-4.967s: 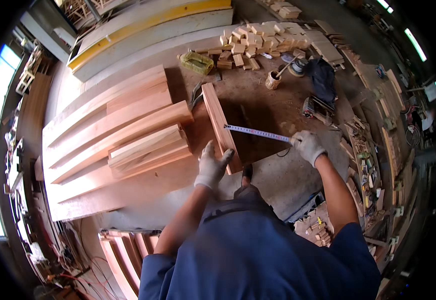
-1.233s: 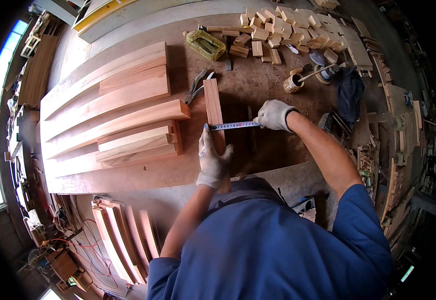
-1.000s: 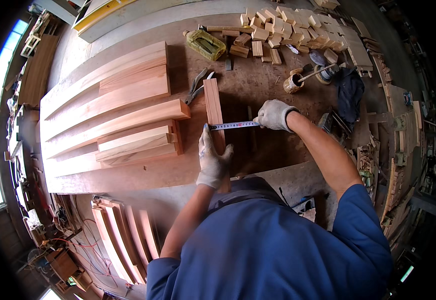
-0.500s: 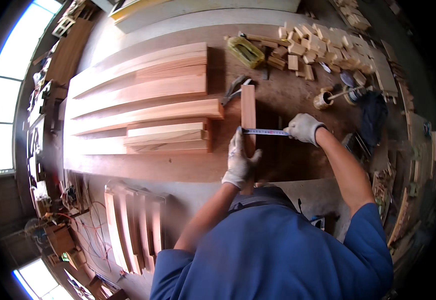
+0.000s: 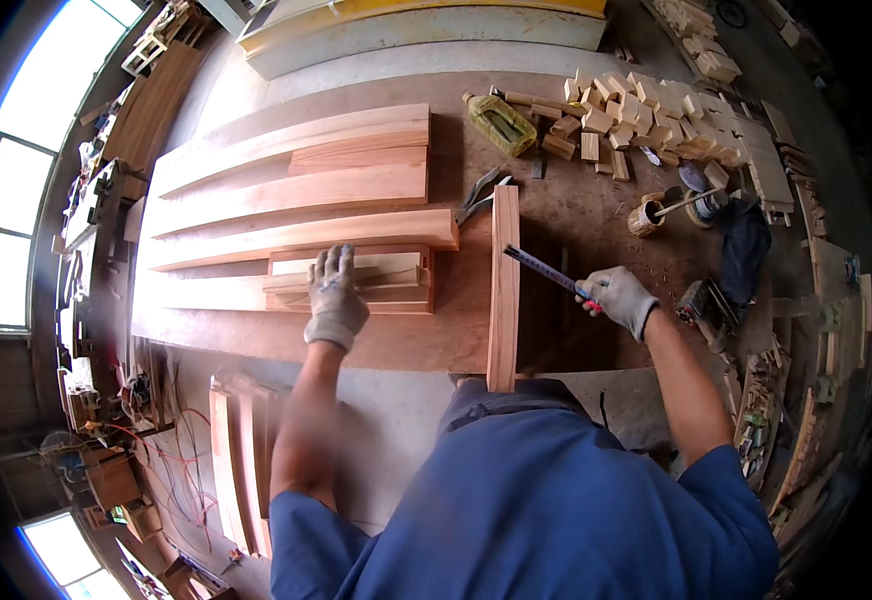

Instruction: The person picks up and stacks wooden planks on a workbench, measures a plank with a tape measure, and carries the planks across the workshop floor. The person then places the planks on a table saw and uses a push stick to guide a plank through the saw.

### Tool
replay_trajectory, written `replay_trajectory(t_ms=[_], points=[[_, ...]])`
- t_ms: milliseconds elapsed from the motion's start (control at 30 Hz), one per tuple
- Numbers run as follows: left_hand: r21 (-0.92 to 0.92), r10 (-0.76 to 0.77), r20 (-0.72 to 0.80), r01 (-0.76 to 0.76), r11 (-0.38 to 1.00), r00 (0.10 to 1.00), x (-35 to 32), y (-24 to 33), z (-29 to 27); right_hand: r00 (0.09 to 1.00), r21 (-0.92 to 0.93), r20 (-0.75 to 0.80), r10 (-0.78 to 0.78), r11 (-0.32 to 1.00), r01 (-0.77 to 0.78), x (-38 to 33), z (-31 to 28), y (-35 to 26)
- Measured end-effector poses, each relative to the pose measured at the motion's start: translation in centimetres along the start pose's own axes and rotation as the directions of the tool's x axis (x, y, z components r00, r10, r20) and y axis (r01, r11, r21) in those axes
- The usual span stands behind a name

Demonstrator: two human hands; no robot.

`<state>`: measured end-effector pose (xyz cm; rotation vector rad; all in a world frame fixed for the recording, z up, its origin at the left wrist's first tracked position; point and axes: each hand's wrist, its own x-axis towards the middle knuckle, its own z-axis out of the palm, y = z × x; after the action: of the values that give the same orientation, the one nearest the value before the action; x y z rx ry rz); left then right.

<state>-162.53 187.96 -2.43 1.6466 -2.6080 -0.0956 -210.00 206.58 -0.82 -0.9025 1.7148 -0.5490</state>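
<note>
My right hand (image 5: 620, 297), in a pale work glove, grips a tape measure whose extended blade (image 5: 544, 268) slants up and left toward a long wooden board (image 5: 504, 290). That board runs from my waist toward the middle of the workbench. My gloved left hand (image 5: 337, 300) is held with its fingers out, over or on the short light wood pieces (image 5: 386, 270) stacked at the near side of the bench; whether it touches them I cannot tell. Beside them lie several long planks (image 5: 296, 235).
The workbench (image 5: 426, 345) also carries pliers (image 5: 478, 195), a yellowish plastic bottle (image 5: 501, 125), a heap of small wood blocks (image 5: 646, 110), a pot with a stick (image 5: 646, 217) and a dark cloth (image 5: 746, 250). More boards (image 5: 241, 450) stand below at the left.
My left hand has left the board and moved left to the stacked pieces. The tape blade has come off the board's face and now tilts upward in my right hand.
</note>
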Motion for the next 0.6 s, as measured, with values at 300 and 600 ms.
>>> replay_trajectory(t_ms=[300,600], points=[[0.013,0.078,0.439,-0.093,0.996,0.895,3.3,-0.8,-4.1,0.980,0.331,0.014,0.199,0.924,-0.193,-3.7,3.7,5.8],[0.040,0.212,0.395,-0.248,0.968,0.894,3.5,-3.3,-2.7,0.921,0.118,0.083,0.380,0.914,-0.388,-6.9,6.4,7.0]])
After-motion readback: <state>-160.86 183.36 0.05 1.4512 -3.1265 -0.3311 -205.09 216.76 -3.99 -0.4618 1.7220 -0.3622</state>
